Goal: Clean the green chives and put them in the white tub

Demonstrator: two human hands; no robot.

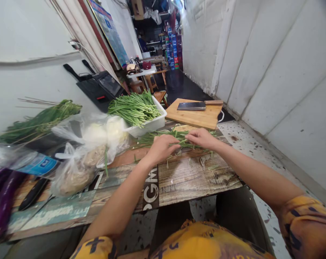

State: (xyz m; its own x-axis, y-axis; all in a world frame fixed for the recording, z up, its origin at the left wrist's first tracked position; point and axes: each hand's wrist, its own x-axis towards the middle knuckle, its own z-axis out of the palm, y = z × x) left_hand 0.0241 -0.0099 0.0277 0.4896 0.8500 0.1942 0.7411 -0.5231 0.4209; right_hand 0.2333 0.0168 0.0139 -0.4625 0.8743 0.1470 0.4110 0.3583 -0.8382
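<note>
Over a spread of loose garlic chives on the table, my two hands are close together. My left hand is bent in a loose pinch, its thumb and fingertips at one end of a green stalk. At the other end, the fingers of my right hand are pressed together on the same stalk. More chives stand bundled in a white plastic tray behind my left hand. Small trimmed bits lie on the wood-patterned tabletop.
A cutting board with a cleaver lies beyond my right hand. To the left are clear plastic bags of food, a black-handled knife, eggplants, a water bottle and leafy greens. A wall runs along the right.
</note>
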